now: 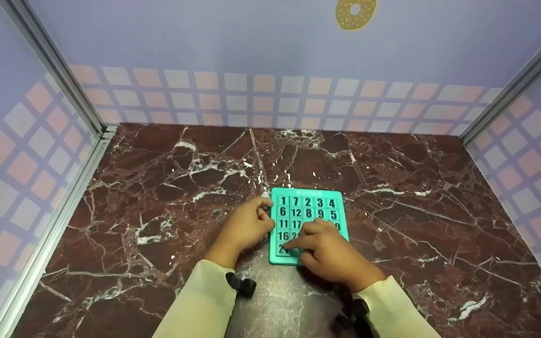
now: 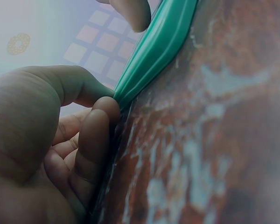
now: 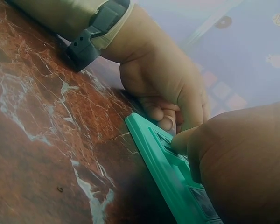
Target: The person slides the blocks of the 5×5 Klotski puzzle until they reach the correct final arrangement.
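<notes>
A turquoise number slide puzzle (image 1: pixel 342 199) lies flat on the marble-patterned tabletop, its top rows reading 1, 7, 2, 3, 4 and 6, 12, 8, 9, 5. My left hand (image 1: pixel 247 225) pinches the puzzle's left edge; the left wrist view shows thumb and fingers meeting at the green frame (image 2: pixel 154 46). Over the lower right of the board is my right hand (image 1: pixel 329 251), its index finger stretched left onto the 21 tile (image 1: pixel 282 249) in the bottom-left corner. That hand hides most tiles of the lower rows.
The dark red tabletop (image 1: pixel 158 188) has white veins. Pale walls (image 1: pixel 251 47) with pink and white squares enclose it at the back and both sides. Black straps with small devices (image 1: pixel 244 285) sit on both wrists, over pale sleeves.
</notes>
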Motion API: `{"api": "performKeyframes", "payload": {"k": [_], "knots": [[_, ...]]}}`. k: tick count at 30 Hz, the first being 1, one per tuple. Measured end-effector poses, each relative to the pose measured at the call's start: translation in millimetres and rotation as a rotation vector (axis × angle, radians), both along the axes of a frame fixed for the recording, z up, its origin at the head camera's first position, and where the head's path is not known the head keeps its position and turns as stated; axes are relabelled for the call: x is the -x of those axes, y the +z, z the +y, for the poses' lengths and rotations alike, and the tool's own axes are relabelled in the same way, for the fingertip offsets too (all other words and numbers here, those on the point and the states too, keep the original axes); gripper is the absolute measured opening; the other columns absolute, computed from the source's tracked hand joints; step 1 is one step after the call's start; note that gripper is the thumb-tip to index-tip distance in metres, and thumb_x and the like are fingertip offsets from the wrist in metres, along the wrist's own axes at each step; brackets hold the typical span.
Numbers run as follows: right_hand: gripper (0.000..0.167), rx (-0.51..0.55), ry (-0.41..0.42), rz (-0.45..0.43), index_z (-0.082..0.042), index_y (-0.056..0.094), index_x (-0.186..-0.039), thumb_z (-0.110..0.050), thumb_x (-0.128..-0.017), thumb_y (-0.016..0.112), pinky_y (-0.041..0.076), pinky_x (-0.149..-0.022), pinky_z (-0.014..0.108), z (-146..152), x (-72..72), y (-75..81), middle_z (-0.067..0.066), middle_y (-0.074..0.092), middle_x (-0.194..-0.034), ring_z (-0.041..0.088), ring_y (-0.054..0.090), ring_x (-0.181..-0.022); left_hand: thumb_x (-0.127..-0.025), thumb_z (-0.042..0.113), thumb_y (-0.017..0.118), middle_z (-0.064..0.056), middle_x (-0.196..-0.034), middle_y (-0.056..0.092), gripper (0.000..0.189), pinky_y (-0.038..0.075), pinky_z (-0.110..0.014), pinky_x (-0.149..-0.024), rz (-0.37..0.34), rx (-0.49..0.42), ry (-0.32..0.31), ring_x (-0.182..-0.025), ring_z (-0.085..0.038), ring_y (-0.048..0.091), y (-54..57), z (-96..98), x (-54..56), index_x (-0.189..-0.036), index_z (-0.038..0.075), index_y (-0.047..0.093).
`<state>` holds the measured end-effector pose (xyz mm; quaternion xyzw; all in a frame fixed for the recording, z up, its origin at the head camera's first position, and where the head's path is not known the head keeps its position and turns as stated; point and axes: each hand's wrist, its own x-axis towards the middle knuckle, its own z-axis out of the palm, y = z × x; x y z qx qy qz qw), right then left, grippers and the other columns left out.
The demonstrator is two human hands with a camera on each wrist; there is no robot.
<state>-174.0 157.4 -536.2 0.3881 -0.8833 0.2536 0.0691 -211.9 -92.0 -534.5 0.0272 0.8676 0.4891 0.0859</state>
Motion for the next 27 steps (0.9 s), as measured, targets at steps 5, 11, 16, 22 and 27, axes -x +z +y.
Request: {"api": "performKeyframes", "payload": {"k": [5,11,16,22,27], "knots": [[0.041,0.042,0.013,0.01,-0.027,0.09,-0.115,-0.003,-0.086,0.073,0.044,-0.089,0.036,4,2.6,-1.1,-0.007,0.067,-0.09,0.01,0.047,-0.086,-0.09,0.014,0.073,0.004,-0.089,0.072,0.054,0.054,-0.032,-0.067,0.016,0.008,0.004,-0.068,-0.012,0.063,0.5,-0.2,-0.6,-0.144,0.016,0.07],[0.038,0.084,-0.036,0.029,-0.022,0.091,-0.106,0.001,-0.082,0.072,0.045,-0.085,0.037,13,9.7,-1.4,-0.005,0.07,-0.088,0.011,0.05,-0.083,-0.09,0.014,0.073,0.004,-0.09,0.072,0.055,0.054,-0.032,-0.07,0.018,0.009,0.006,-0.07,-0.012,0.064,-0.5,-0.3,-0.8,-0.145,0.014,0.07],[0.037,0.066,-0.099,0.006,-0.022,0.091,-0.106,-0.001,-0.082,0.072,0.045,-0.086,0.037,18,12.4,-0.6,-0.008,0.071,-0.091,0.011,0.052,-0.083,-0.091,0.014,0.073,0.004,-0.088,0.072,0.054,0.054,-0.032,-0.07,0.011,0.022,0.01,-0.07,-0.012,0.063,-2.2,-0.3,-0.1,-0.145,0.015,0.07],[0.037,0.056,-0.124,0.001,-0.02,0.09,-0.107,-0.001,-0.083,0.071,0.046,-0.09,0.041,19,12.9,-0.1,-0.006,0.071,-0.09,0.011,0.052,-0.084,-0.092,0.015,0.073,0.004,-0.089,0.071,0.054,0.053,-0.032,-0.069,0.001,0.026,0.01,-0.07,-0.012,0.063,-0.4,1.0,0.1,-0.146,0.016,0.07],[0.038,0.073,-0.109,0.034,-0.019,0.09,-0.108,0.001,-0.082,0.071,0.045,-0.086,0.04,19,12.8,-3.4,-0.003,0.071,-0.09,0.012,0.052,-0.083,-0.092,0.015,0.072,0.004,-0.089,0.07,0.054,0.052,-0.031,-0.068,-0.004,0.022,0.01,-0.069,-0.012,0.062,0.9,1.1,-0.4,-0.146,0.016,0.07]]}}
